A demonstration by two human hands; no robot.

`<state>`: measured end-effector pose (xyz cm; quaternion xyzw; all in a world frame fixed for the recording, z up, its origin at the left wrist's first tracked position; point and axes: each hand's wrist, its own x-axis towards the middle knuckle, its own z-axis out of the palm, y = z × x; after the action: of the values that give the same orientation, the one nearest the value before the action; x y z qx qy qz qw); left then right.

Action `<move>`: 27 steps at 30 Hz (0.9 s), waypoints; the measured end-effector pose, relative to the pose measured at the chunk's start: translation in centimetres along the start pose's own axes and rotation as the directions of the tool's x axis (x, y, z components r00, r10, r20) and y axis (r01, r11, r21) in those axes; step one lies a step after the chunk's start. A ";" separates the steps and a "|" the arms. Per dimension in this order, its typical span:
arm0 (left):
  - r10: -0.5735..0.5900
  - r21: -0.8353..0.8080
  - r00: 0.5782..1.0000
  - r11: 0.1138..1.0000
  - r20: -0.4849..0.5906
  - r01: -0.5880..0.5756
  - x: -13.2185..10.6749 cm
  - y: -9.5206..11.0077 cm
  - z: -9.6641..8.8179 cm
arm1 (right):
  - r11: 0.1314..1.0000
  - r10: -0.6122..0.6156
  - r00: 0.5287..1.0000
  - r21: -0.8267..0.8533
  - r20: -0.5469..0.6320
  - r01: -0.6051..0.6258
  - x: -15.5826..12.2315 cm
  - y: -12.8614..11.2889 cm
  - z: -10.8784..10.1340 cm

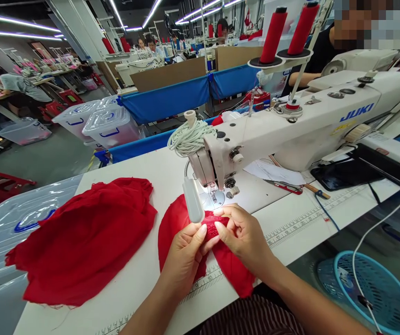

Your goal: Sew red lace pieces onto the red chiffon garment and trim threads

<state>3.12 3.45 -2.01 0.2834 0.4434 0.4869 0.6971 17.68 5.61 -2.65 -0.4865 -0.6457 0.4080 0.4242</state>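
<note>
In front of the sewing machine's needle area, a piece of red fabric is pinched between both hands, with a gathered or textured strip showing between the thumbs. My left hand grips it from the left, thumb on top. On the other side my right hand pinches it between thumb and fingers. One part of the cloth hangs down over the table's front edge. The white JUKI sewing machine stands just beyond, its small lamp directly above the left fingertips. To the left lies a larger pile of red fabric.
Scissors, paper and a dark phone-like slab lie under the machine arm. Red thread cones stand above. A blue basket is at lower right, lidded plastic boxes at left. A co-worker sits behind the machine.
</note>
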 end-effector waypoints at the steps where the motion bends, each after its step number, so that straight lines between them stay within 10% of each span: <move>1: 0.000 0.009 1.000 1.000 0.009 0.000 0.0 0.0 0.0 | 1.000 0.000 1.000 -0.032 0.007 0.000 0.1 -0.2 0.3; 27: -0.004 0.043 1.000 0.999 0.010 0.004 0.0 -0.3 -0.5 | 0.982 -0.153 0.985 -0.127 -0.081 0.142 1.0 0.5 1.2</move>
<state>2.85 3.35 -2.49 0.2997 0.4508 0.4745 0.6941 16.48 6.50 -3.32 -0.4802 -0.6835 0.3133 0.4517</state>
